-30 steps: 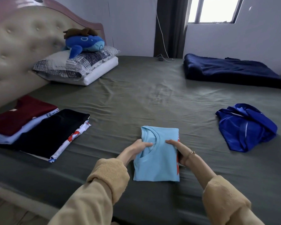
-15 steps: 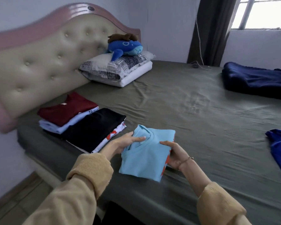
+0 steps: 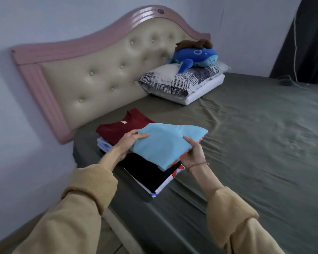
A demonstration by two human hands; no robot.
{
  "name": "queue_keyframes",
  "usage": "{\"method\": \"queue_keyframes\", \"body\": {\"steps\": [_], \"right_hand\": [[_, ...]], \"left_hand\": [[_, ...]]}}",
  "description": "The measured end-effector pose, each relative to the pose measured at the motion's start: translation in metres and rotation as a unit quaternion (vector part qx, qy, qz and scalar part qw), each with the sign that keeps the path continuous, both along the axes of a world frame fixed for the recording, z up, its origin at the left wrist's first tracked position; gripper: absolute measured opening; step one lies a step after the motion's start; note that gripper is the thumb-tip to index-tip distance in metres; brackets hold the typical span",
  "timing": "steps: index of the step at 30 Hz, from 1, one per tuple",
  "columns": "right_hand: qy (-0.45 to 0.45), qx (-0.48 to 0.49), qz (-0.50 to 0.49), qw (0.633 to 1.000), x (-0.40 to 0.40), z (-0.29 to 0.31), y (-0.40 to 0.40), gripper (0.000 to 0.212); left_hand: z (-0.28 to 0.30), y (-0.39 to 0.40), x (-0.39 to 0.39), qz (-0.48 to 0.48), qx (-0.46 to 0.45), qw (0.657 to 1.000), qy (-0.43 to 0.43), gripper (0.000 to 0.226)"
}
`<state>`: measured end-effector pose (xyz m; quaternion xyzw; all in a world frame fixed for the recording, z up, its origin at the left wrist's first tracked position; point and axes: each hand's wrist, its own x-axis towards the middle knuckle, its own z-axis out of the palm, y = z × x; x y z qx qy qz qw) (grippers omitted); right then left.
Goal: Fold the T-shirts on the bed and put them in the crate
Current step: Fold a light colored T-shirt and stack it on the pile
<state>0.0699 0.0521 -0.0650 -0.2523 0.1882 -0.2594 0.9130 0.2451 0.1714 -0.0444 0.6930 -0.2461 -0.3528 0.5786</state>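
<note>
A folded light blue T-shirt (image 3: 165, 143) is held above the folded stacks near the bed's left edge. My left hand (image 3: 130, 142) grips its left edge, thumb on top. My right hand (image 3: 193, 153) grips its right edge near an orange print. Under it lies a folded black T-shirt (image 3: 145, 173) on a white printed one. Beside that, a folded dark red T-shirt (image 3: 117, 129) tops a pale blue one (image 3: 103, 145). No crate is in view.
The olive green bed sheet (image 3: 255, 143) stretches to the right. A tufted headboard (image 3: 103, 76) stands behind the stacks. Pillows (image 3: 182, 81) with a blue plush whale (image 3: 195, 55) lie at the back. The floor shows at the lower left.
Both hands lifted the light blue T-shirt off the sheet and carried it left, over the black folded shirt. My view swung left, and the crumpled dark blue shirt left the frame.
</note>
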Motion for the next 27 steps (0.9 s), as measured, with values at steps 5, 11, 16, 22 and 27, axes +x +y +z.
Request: {"method": "queue_keyframes", "body": {"steps": [5,11,16,22,27], "right_hand": [[0.086,-0.030,0.041,0.995,0.040,-0.028,-0.011,0.029],[0.316,-0.073,0.013,0.946,0.042,-0.053,-0.022,0.023],[0.426,-0.142,-0.074,0.891,0.044,-0.046,-0.045,0.033],[0.423,-0.199,-0.102,0.878,0.053,-0.060,-0.059,0.035],[0.472,-0.229,-0.098,0.846,0.049,-0.063,-0.062,0.035]], "left_hand": [[-0.029,-0.009,0.020,0.124,0.051,0.977,-0.166,0.024],[-0.068,-0.002,0.019,0.125,0.190,0.917,-0.328,0.020],[-0.071,-0.007,0.019,0.112,0.230,0.888,-0.382,0.036],[-0.070,-0.014,0.017,0.110,0.245,0.848,-0.457,0.031],[-0.072,-0.018,0.007,0.122,0.272,0.818,-0.491,0.031]]}}
